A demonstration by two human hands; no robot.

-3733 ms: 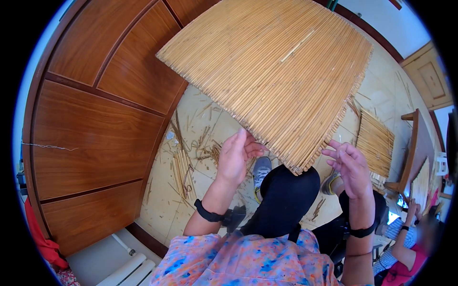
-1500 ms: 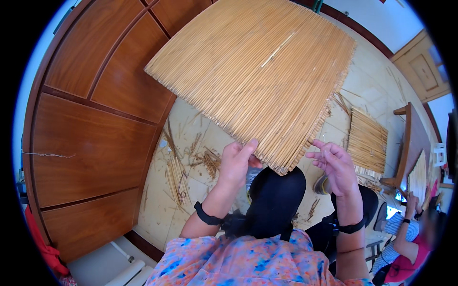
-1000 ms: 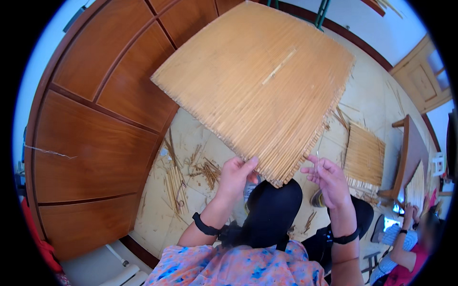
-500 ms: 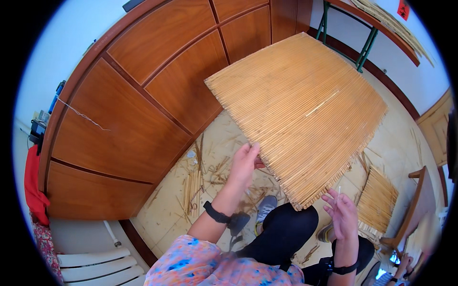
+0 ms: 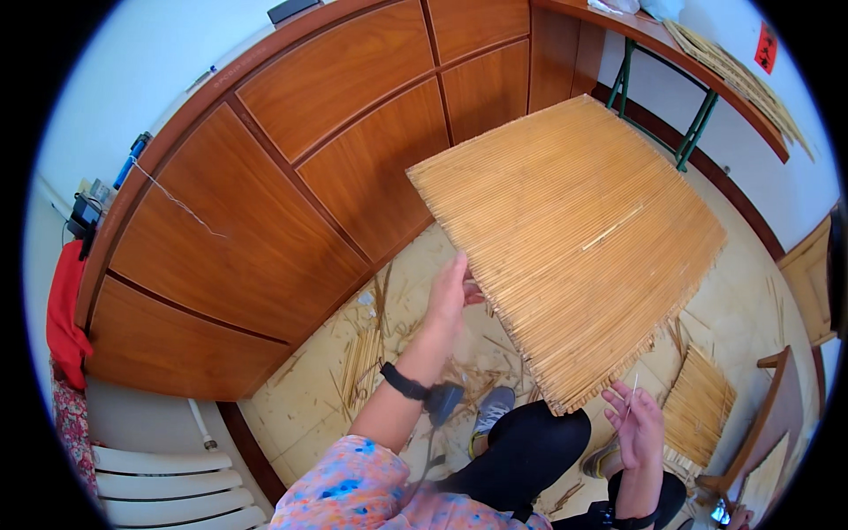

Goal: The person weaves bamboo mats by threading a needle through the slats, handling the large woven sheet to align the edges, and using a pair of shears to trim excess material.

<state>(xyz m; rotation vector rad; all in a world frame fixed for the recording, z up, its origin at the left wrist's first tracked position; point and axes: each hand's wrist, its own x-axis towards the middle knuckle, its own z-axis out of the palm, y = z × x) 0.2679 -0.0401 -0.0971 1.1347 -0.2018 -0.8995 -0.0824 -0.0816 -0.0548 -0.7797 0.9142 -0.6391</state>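
Note:
A large mat of straw-coloured thin stalks (image 5: 565,247) slopes up from my raised knee, its rough near corner at the knee. My left hand (image 5: 450,287) grips the mat's left edge, thumb up and fingers partly hidden beneath. My right hand (image 5: 638,422) is beside the lower right edge, fingers curled around a thin, pale needle-like piece (image 5: 636,384). A pale loose strip (image 5: 612,226) lies on the mat's surface.
Wooden cabinet panels (image 5: 371,159) line the left; a white radiator (image 5: 159,477) is below. Loose stalks (image 5: 358,371) litter the tiled floor. A smaller mat (image 5: 693,406) leans near a wooden bench (image 5: 764,406). A shelf with stalks (image 5: 733,84) stands behind. A co-worker's hand (image 5: 738,517) shows bottom right.
My view has swung up and left, so the mat sits lower and further right. My left hand is further up the mat's left edge, away from the near corner.

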